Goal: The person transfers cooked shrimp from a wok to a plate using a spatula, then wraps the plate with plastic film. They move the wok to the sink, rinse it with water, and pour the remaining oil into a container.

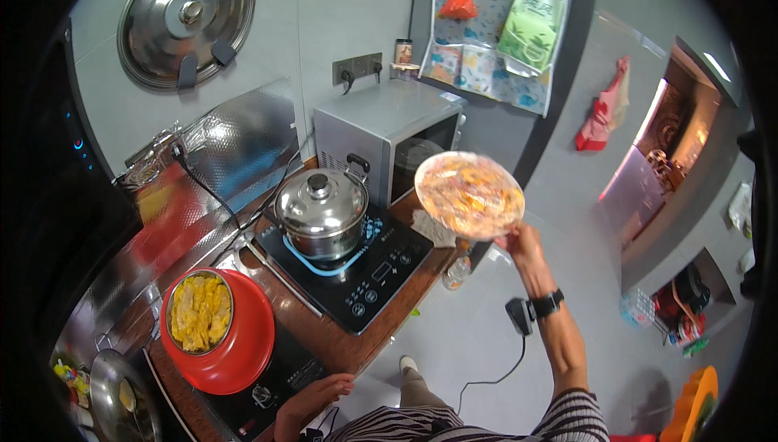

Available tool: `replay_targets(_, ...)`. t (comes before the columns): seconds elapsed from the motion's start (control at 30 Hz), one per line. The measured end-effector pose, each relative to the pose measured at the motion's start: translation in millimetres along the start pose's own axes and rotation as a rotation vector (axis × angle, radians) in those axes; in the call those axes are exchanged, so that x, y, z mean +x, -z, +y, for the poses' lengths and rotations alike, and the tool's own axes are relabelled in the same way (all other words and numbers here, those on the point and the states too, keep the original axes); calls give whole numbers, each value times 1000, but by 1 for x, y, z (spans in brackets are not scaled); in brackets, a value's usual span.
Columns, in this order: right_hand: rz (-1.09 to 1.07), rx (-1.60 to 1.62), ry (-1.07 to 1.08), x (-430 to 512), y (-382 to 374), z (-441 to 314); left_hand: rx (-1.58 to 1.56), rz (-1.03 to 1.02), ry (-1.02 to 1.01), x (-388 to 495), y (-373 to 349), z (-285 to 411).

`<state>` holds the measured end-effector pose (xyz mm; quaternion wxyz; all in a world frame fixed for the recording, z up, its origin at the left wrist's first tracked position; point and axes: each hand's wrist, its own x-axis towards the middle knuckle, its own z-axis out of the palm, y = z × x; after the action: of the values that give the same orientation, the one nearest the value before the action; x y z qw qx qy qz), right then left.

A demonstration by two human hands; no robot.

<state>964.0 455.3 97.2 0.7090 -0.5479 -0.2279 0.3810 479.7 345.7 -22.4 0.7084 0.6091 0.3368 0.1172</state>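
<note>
My right hand (521,246) grips the near rim of a round plate (469,195) of orange and yellow food, seemingly under clear film, raised beside the microwave oven (389,115). Low in the view, my left hand (319,394) hangs by the counter's edge with nothing seen in it; its finger spread is unclear. A lidded steel pot (322,214) stands on a black induction cooktop (380,275). To its left, a steel bowl of yellow battered pieces (199,313) rests on a red plastic basin (252,326), which sits over a second black cooktop (267,396).
A wok (118,396) lies at the lower left. Power cords (209,190) run behind the pot. A cloth (433,229) and a plastic bottle (457,273) are near the counter's right end. A large steel lid (187,19) hangs on the wall.
</note>
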Motion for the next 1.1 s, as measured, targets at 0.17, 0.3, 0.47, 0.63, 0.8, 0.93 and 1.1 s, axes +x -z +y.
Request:
replay_targets(0.17,-196,75,-22,151,-80,-27,-451,122,187,57,-11,34)
replay_targets(0.3,-212,99,-68,246,-152,-27,-433,278,130,89,-30,56)
replay_targets(0.47,-229,90,-188,323,-225,-8,-473,555,123,94,-55,71)
replay_targets(0.63,-265,242,-220,369,-272,13,-545,770,140,86,-71,68)
replay_targets(0.8,-406,260,-248,400,-284,26,-579,865,136,85,-78,58)
replay_targets(0.93,-739,302,-228,391,-245,16,-621,867,147,79,-88,40)
replay_targets(1.1,-584,20,63,318,-197,-27,-627,889,94,55,-110,14)
